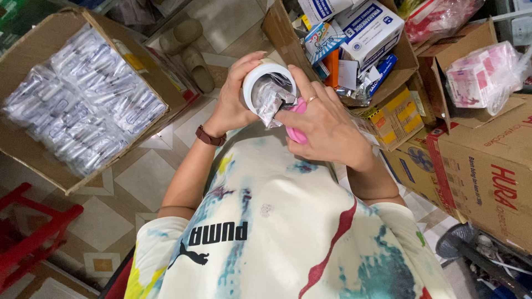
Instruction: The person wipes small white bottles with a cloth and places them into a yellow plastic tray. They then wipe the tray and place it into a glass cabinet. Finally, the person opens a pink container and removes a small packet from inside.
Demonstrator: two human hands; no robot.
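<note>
Gripping a white tape roll, the left hand wraps its rim. At 3 o'clock, the right hand pinches a crinkled clear packet and clasps a pink tool.

A single head-worn camera looks steeply down along the person's chest, close to both raised hands, with the tiled floor and open cardboard boxes spread around below. No second view shares it.
</note>
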